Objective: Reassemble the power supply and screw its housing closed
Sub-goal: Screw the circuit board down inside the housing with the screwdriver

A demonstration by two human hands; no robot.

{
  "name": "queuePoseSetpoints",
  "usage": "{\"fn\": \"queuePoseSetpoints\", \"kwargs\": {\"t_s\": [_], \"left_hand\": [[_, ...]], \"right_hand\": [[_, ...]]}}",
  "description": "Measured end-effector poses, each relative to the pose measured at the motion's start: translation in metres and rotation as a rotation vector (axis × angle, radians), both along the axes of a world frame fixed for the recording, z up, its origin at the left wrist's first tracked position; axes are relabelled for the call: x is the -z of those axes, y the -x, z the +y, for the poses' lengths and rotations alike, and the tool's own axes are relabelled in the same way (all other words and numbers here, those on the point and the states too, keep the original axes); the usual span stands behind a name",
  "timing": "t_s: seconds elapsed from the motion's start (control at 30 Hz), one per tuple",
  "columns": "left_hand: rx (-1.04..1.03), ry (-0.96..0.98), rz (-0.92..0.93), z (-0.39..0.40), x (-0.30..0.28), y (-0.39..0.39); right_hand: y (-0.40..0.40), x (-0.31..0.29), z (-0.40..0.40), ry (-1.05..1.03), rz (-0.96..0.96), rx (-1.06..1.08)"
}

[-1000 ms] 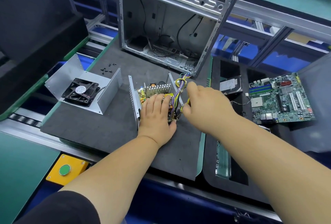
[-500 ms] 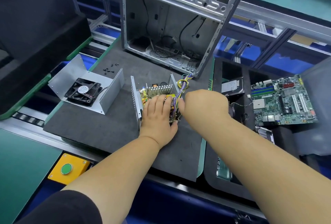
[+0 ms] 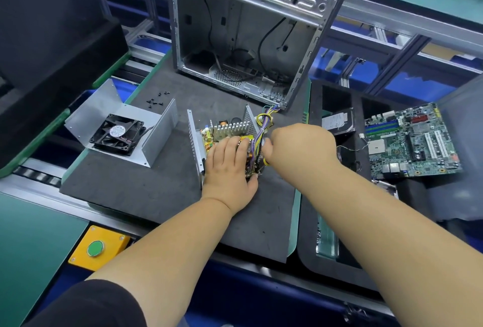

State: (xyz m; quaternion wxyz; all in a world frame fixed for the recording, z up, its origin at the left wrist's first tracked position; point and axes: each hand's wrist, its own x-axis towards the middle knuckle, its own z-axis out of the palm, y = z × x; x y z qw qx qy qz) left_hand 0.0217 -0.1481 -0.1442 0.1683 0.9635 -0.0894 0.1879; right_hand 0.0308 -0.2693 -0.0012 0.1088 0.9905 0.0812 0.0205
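Power supply point(image 3: 222, 135), open, table centre, cover with fan point(image 3: 117, 133) at nine o'clock: my left hand point(image 3: 230, 167) presses flat on its board, right hand point(image 3: 300, 146) pinches the wire bundle point(image 3: 257, 135); tuck wires inside before covering.

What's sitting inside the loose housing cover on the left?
Inside the housing cover lies a black fan, label facing up, with a thin lead running toward the cover's right wall. Whatever lies beneath the fan is hidden.
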Motion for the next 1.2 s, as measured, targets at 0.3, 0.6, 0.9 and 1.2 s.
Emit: {"fn": "queuePoseSetpoints", "kwargs": {"t_s": [0.3, 0.6, 0.9, 1.2], "left_hand": [[-0.003, 0.000, 0.009, 0.000, -0.001, 0.001], [0.001, -0.011, -0.027, 0.000, 0.003, -0.001], [0.002, -0.004, -0.019, 0.000, 0.001, 0.000], [0.004, 0.003, -0.016, 0.001, 0.001, 0.000]], "right_hand": [[0.006, -0.006, -0.011, -0.167, 0.073, -0.062], [0.006, 0.000, -0.005, 0.049, 0.055, -0.026], [0.015, -0.007, -0.008, -0.105, 0.116, -0.086], [0.012, -0.013, -0.015, -0.034, 0.131, -0.127]]}}
